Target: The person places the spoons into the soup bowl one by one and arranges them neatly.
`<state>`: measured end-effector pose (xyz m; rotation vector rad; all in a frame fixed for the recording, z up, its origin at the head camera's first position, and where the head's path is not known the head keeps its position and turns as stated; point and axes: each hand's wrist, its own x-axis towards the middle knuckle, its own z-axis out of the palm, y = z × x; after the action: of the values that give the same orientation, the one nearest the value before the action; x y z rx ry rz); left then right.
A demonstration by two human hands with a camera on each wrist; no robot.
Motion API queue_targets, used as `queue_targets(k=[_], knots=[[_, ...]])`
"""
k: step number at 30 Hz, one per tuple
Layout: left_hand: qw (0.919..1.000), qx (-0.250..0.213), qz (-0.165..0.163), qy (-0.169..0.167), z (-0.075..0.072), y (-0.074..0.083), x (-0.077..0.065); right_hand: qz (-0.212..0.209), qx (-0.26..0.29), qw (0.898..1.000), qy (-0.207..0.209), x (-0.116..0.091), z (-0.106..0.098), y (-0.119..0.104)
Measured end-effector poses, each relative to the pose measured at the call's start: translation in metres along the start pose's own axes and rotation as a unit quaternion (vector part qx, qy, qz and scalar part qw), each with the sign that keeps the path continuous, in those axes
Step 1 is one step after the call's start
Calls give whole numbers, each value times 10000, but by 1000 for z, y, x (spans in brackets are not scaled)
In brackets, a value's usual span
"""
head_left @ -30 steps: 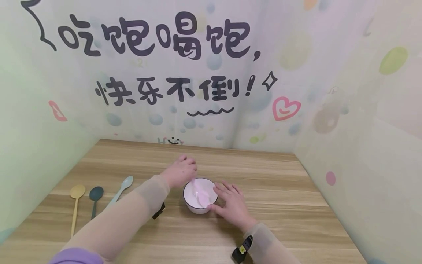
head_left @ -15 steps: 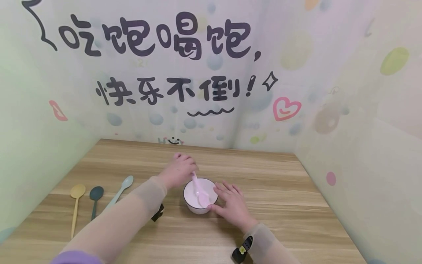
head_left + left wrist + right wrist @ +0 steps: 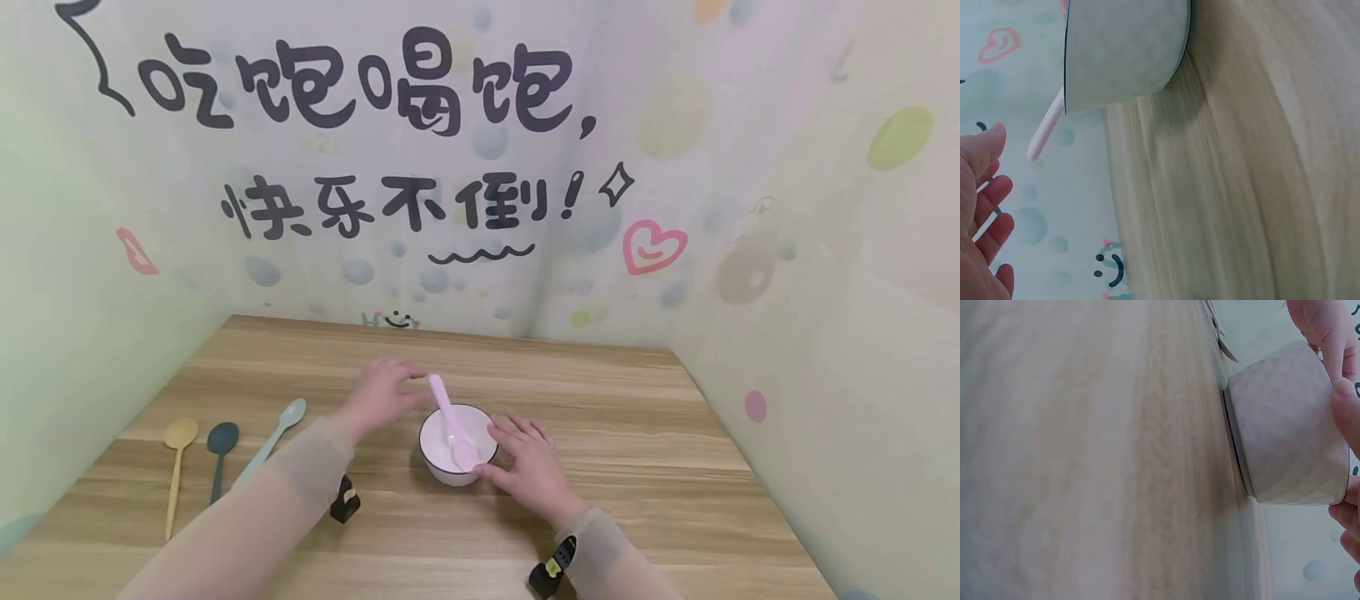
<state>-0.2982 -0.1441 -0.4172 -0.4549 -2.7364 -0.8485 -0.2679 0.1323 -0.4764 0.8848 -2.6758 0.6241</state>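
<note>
A white bowl (image 3: pixel 442 477) with a dark rim and a faceted outside stands upright on the table. A pink spoon (image 3: pixel 445 406) leans inside it, its handle sticking up past the far left rim. My left hand (image 3: pixel 378 396) is just left of that handle, apart from it and holding nothing. In the left wrist view, a gap shows between the loosely bent fingers (image 3: pixel 999 234) and the spoon handle (image 3: pixel 1045 128). My right hand (image 3: pixel 528 467) holds the bowl's right side, thumb and fingers set apart at the rim. The right wrist view shows the bowl's (image 3: pixel 1288 428) patterned side between them.
Left on the wooden table (image 3: pixel 637 433) lie a yellow spoon (image 3: pixel 177 467), a dark teal spoon (image 3: pixel 221 450) and a light blue spoon (image 3: pixel 281 429), the latter partly behind my left forearm. A printed wall (image 3: pixel 480 283) rises at the table's back edge.
My left hand has let go of the pink spoon's handle and moved left, its fingers opening. The spoon stays leaning in the bowl. The right hand and bowl have hardly moved.
</note>
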Motion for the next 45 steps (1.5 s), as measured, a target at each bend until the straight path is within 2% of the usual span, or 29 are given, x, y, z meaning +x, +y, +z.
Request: queue_targets(k=[6,14,24,33,40,45], knots=[[9968,-405,-689,-19,-6,-7,-17,5,-45,10000,10,0,1,2],[9914,-513,-1206,29,-17,-11,-39,20,-45,10000,-28,0,0,2],[9789,-1244,-1618,103,-27,-20,-59,-9,-87,9999,-51,0,0,4],[9659,-1545,-2075,96,-40,-36,-78,-26,-27,10000,-5,0,1,4],[9626,-1579,-2182,284,-47,-43,-91,33,-9,10000,-42,0,1,3],[9557,-1809,-2303,310,-49,-50,-101,53,1,10000,-65,0,1,2]])
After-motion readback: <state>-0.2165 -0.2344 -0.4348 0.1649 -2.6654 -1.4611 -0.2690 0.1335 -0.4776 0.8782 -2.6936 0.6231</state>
